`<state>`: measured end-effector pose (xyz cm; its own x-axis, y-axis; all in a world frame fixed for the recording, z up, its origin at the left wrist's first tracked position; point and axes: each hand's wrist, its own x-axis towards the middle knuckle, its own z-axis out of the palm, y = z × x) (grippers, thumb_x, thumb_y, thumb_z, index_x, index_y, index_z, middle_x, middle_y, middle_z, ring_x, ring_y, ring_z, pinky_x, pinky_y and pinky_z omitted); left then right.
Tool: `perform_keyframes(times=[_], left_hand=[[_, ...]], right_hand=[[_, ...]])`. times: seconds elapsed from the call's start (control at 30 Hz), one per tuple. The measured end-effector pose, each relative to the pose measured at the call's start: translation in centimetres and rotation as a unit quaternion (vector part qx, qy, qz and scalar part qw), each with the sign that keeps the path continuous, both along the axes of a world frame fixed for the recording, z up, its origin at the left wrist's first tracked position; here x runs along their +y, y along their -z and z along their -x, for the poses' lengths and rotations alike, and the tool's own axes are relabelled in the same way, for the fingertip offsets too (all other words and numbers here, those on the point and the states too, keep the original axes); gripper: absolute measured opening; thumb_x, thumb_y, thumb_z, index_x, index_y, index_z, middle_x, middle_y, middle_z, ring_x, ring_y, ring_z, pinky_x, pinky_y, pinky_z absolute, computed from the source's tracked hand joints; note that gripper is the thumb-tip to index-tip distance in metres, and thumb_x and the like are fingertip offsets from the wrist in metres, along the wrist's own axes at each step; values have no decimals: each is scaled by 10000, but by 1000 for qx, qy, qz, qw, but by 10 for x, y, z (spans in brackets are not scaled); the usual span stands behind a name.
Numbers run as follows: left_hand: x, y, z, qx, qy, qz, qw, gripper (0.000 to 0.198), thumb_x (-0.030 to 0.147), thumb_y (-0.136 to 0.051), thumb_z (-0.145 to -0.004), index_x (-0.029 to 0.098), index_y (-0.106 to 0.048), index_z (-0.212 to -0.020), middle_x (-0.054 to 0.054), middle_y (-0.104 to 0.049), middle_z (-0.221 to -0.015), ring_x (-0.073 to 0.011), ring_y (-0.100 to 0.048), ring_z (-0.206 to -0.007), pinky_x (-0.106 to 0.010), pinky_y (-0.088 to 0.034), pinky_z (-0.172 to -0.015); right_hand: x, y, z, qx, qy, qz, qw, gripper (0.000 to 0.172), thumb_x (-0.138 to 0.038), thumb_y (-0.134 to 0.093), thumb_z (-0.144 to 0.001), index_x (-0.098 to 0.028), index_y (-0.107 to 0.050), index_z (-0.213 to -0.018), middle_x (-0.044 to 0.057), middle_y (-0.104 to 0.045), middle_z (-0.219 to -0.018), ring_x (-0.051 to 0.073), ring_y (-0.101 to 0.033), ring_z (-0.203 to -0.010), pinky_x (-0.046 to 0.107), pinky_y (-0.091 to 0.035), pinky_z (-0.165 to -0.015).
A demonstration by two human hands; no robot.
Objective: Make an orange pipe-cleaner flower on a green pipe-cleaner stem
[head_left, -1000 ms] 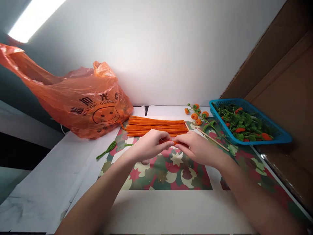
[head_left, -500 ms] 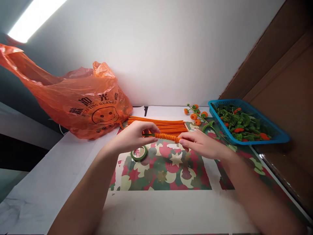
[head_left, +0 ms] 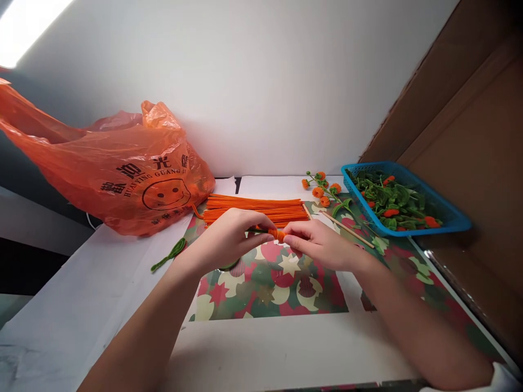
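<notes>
Pinching an Orange Coil (head_left: 278,235) Between Both Hands, Apparently Partway Along

Head view: working above the patterned sheet (head_left: 265,296), just in front of the bundle of orange fuzzy strips (head_left: 253,204). Gripping the coil's left end between thumb and fingertips with the left hand (head_left: 237,237). Closing thumb and forefinger on the right end with the right hand (head_left: 322,245). Being unable to tell the exact placement of the farther fingers. Showing a dark green strand (head_left: 258,230) in the hollow of the left hand, beside the coil; leaving undetermined any path through it.

Recording progress: counting the winding of the coil as done, to judge by the ridged turns; finding the shaping apparently unfinished, with both ends pinched and nothing set down. Counting as unworked the many straight strips in the bundle. Counting as finished, by appearance, the sprig of orange blooms (head_left: 318,192) lying near the blue basket (head_left: 457,222), itself holding green leaves and orange pieces. Noting also a looped green piece (head_left: 174,250) lying left of the sheet, a wooden stick (head_left: 349,230) lying beyond the right hand, and an orange plastic bag (head_left: 102,163) standing at far left.
</notes>
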<state>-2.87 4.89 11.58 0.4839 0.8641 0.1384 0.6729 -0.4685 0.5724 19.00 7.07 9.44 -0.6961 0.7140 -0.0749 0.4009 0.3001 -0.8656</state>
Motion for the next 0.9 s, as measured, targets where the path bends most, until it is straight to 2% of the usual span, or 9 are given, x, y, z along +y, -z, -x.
perform_keyframes(times=[0.27,0.47,0.67,0.8,0.9], left_hand=[[-1,-2,-2,53,2,-15,998,325,394,-457,-916,181,-685,-824,-19,-646,-654,-103,-513,-537,-213,-338,-508],[-2,-3,-3,45,-8,37,998,422,461,-415,-916,175,-667,-735,-16,-604,-590,-98,-461,-486,-218,-320,-474],[-3,-5,-5,14,-27,106,994,477,545,-420,-885,170,-647,-696,-1,-577,-557,-94,-452,-464,-215,-337,-456],[-3,-3,-5,12,-40,106,994,443,542,-455,-869,171,-659,-737,0,-594,-583,-95,-464,-479,-211,-331,-445],[-2,0,-6,9,-44,58,997,348,490,-516,-855,182,-679,-831,-10,-646,-671,-101,-502,-529,-206,-353,-467]], right_hand=[[-5,0,1,-8,43,-97,994,238,-337,-487,-903,-178,-646,-825,-3,-599,-670,90,-433,-551,229,-308,-515],[-7,1,3,-10,77,-175,981,195,-283,-536,-880,-179,-691,-822,24,-660,-690,105,-488,-564,241,-345,-548],[-6,7,6,17,85,-251,964,140,-199,-570,-849,-186,-708,-829,38,-706,-778,134,-586,-681,252,-394,-625],[-6,7,7,15,115,-246,962,111,-212,-608,-827,-187,-716,-836,35,-715,-786,137,-598,-688,256,-407,-641],[-7,4,7,3,131,-201,971,134,-266,-615,-830,-180,-718,-825,28,-702,-747,126,-567,-641,252,-395,-605]])
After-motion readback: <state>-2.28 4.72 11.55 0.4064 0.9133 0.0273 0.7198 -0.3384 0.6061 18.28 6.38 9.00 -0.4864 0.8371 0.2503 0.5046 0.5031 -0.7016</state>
